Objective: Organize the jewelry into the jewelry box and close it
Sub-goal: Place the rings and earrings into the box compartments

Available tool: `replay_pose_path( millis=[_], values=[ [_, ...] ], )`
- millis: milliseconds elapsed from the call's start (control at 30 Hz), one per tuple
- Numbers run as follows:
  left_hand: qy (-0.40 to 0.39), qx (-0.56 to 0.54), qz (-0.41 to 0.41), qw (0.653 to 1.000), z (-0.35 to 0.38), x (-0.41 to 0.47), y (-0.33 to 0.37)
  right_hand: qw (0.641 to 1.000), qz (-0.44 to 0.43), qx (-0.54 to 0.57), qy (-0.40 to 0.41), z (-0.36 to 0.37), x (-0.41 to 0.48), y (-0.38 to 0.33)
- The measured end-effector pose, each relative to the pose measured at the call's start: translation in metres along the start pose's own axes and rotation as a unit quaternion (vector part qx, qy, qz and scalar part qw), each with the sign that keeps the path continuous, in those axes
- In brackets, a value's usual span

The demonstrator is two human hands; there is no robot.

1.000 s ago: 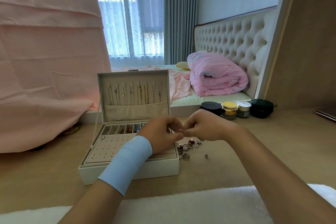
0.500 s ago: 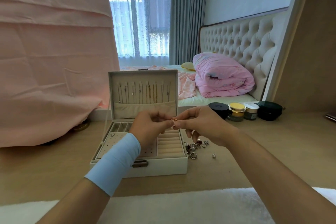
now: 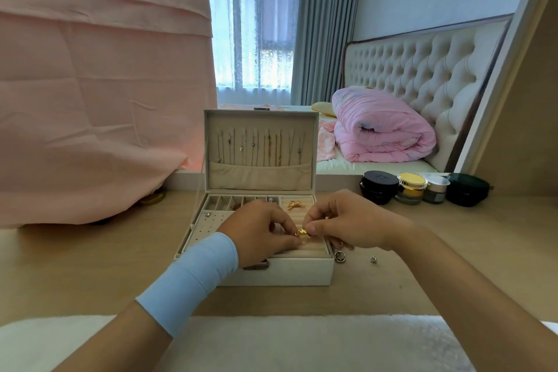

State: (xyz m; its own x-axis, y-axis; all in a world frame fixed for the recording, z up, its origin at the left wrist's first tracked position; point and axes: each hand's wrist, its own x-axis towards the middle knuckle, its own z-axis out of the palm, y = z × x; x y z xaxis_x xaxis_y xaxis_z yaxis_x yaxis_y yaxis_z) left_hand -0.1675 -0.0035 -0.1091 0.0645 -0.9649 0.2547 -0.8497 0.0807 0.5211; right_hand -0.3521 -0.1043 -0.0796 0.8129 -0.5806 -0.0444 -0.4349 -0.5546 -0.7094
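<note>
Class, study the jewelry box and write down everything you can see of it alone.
The jewelry box is a white, leather-look case on the wooden table. Its lid stands open and upright, with thin necklaces hanging above a beige pocket. Inside are small compartments at the back, a perforated earring panel on the left and padded ring rolls on the right. A metal clasp sits in front. Both hands work over it.

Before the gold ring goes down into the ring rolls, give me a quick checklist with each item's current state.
1. Jewelry box lid open: ok.
2. Gold ring pinched between left hand and right hand: ok.
3. Ring held over the ring rolls: ok.
4. Free slot directly beneath the ring: cannot tell, the hands hide it.
5. All jewelry already in the box: not ok, a silver ring and a small bead lie on the table.
</note>
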Motion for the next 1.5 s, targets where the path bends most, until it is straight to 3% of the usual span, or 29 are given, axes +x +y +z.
replay_pose_path(
  millis=[133, 733, 1000, 1333, 1500],
  values=[
    [-0.001, 0.055, 0.015, 0.998, 0.000, 0.001, 0.001, 0.999, -0.008, -0.052, 0.002, 0.001, 0.003, -0.002],
    [-0.033, 0.150, 0.029, 0.988, -0.008, 0.000, 0.006, 0.997, -0.032, -0.065, -0.005, 0.004, 0.004, -0.008],
    [-0.057, 0.037, 0.016, 0.998, -0.016, -0.003, 0.002, 0.996, -0.010, -0.092, 0.010, 0.007, 0.007, -0.007],
    [-0.034, 0.025, 0.020, 0.999, -0.005, -0.001, 0.002, 0.996, -0.015, -0.093, 0.003, 0.006, 0.006, -0.004],
    [-0.084, 0.057, 0.024, 0.995, -0.013, -0.001, 0.003, 0.996, -0.008, -0.092, -0.008, 0.008, 0.008, -0.001]
  ],
)
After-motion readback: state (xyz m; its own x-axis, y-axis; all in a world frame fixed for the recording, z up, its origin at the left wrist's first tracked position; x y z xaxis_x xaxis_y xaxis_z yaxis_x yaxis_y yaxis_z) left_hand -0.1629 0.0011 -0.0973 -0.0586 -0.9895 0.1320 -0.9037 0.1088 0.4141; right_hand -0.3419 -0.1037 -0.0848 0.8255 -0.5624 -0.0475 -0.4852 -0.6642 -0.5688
